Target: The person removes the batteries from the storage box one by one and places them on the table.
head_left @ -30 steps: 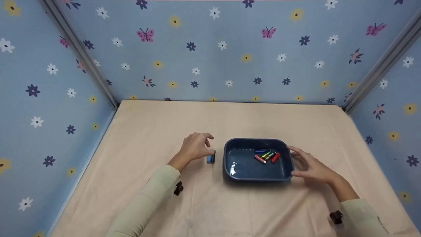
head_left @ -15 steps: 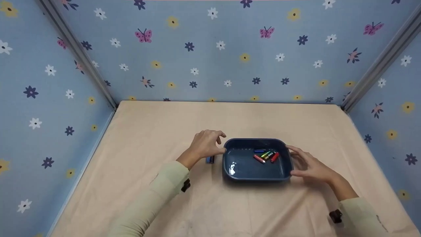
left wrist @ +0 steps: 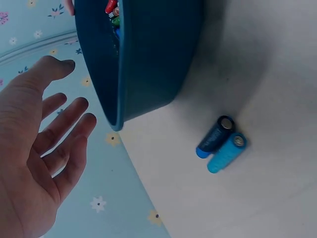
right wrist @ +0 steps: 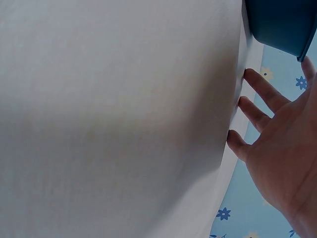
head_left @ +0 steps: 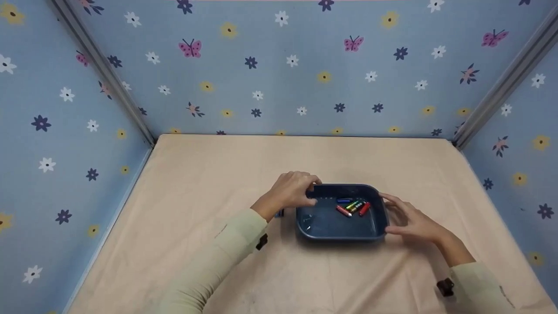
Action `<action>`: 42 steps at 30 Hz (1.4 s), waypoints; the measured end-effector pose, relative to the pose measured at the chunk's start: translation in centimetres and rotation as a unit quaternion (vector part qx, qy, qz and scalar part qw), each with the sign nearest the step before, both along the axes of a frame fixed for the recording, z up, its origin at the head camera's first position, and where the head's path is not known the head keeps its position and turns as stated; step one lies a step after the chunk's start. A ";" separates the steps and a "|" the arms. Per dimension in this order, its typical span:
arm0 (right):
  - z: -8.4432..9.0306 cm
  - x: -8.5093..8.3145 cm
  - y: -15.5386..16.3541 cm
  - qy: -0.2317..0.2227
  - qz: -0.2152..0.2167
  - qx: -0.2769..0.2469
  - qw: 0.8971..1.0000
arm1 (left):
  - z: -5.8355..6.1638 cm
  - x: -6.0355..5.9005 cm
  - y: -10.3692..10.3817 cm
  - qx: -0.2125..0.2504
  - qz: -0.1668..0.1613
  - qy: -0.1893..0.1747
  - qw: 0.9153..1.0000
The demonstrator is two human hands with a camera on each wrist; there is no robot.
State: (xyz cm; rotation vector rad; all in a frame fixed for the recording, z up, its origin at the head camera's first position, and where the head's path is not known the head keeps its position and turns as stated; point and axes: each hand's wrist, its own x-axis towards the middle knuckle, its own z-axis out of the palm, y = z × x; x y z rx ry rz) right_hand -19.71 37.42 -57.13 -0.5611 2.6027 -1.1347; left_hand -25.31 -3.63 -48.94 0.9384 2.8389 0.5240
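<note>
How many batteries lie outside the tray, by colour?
Dark blue battery: 1
Light blue battery: 1
Total: 2, side by side on the cloth next to the tray.

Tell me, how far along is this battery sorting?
Looks mostly done: several coloured batteries already lie in the blue tray. In hand: nothing is held. The left hand hovers open at the tray's left rim, and the right hand rests by its right side. Left: two blue batteries lie side by side on the beige cloth just outside the tray.
</note>
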 end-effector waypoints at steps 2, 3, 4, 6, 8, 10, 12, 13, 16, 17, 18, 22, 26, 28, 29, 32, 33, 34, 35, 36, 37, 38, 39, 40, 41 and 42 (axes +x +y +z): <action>0.0 -0.1 0.0 0.001 0.001 0.000 1.000 | 0.3 -0.1 0.5 -0.005 -0.016 0.000 1.000; -0.1 -0.1 0.0 0.002 0.001 0.001 1.000 | 0.4 -0.1 0.8 -0.007 -0.021 0.000 1.000; -0.1 -0.1 0.1 0.003 0.002 0.002 1.000 | 0.6 -0.1 1.1 -0.011 -0.027 0.001 1.000; -0.2 -0.2 0.1 0.007 0.005 0.003 1.000 | 0.8 -0.1 1.7 -0.022 -0.039 0.003 0.999; -0.2 -0.2 0.1 0.008 0.007 0.003 1.000 | 0.9 -0.1 2.3 -0.033 -0.052 0.001 0.998; -0.3 -0.2 0.1 0.007 0.006 0.003 1.000 | 0.8 -0.1 2.8 -0.041 -0.066 -0.009 0.997; -0.3 -0.2 0.1 0.006 0.006 0.005 1.000 | 0.7 -0.2 3.1 -0.047 -0.082 -0.021 0.995; -0.2 -0.2 0.1 0.006 0.005 0.007 1.000 | 0.6 -0.3 3.3 -0.050 -0.091 -0.027 0.994; -0.1 -0.1 0.1 0.004 0.001 0.014 1.000 | 0.2 -0.5 3.8 -0.061 -0.115 -0.046 0.990; -0.1 -0.1 0.1 0.003 0.000 0.013 1.000 | 0.1 -0.6 4.0 -0.065 -0.121 -0.052 0.989; 0.0 -0.1 0.1 0.001 -0.001 0.013 1.000 | -0.1 -0.7 4.2 -0.068 -0.126 -0.056 0.988; 0.0 -0.1 0.2 -0.003 -0.002 0.008 1.000 | -0.5 -0.9 5.0 -0.083 -0.137 -0.060 0.985; 0.0 -0.1 0.2 -0.002 0.002 0.009 1.000 | -1.0 -1.1 5.8 -0.088 -0.142 -0.070 0.983; 0.0 -0.1 0.2 -0.001 0.004 0.010 1.000 | -1.3 -1.3 6.1 -0.088 -0.142 -0.078 0.983; 0.0 -0.1 0.2 0.000 0.004 0.011 1.000 | -1.4 -1.3 6.2 -0.089 -0.142 -0.082 0.983; 0.0 -0.1 0.1 0.001 0.005 0.005 1.000 | -1.6 -1.6 6.5 -0.098 -0.143 -0.088 0.981; 0.0 -0.1 0.1 0.002 0.007 0.002 1.000 | -1.7 -1.7 6.6 -0.102 -0.145 -0.090 0.980; -0.1 -0.1 0.1 0.003 0.009 -0.001 1.000 | -1.8 -1.8 6.7 -0.110 -0.148 -0.090 0.979; -0.1 -0.1 0.1 0.003 0.010 -0.003 1.000 | -1.9 -1.8 6.8 -0.120 -0.151 -0.091 0.977; -0.2 -0.1 0.1 0.003 0.011 -0.006 1.000 | -2.0 -1.9 6.9 -0.129 -0.156 -0.091 0.975; -0.2 -0.1 0.1 0.001 0.012 -0.009 1.000 | -2.1 -1.9 7.0 -0.135 -0.161 -0.093 0.973; -0.3 -0.1 0.1 0.001 0.012 -0.009 1.000 | -2.2 -2.0 7.2 -0.138 -0.164 -0.094 0.972; -0.3 -0.1 0.1 0.000 0.012 -0.010 1.000 | -2.3 -2.0 7.3 -0.141 -0.166 -0.096 0.971; -0.3 -0.1 0.1 -0.002 0.011 -0.010 1.000 | -2.3 -2.0 7.4 -0.144 -0.167 -0.097 0.971; -0.3 -0.1 0.1 -0.003 0.011 -0.009 1.000 | -2.4 -2.1 7.5 -0.144 -0.167 -0.098 0.971; -0.3 -0.1 0.1 -0.004 0.012 -0.011 1.000 | -2.4 -2.1 7.6 -0.143 -0.166 -0.097 0.971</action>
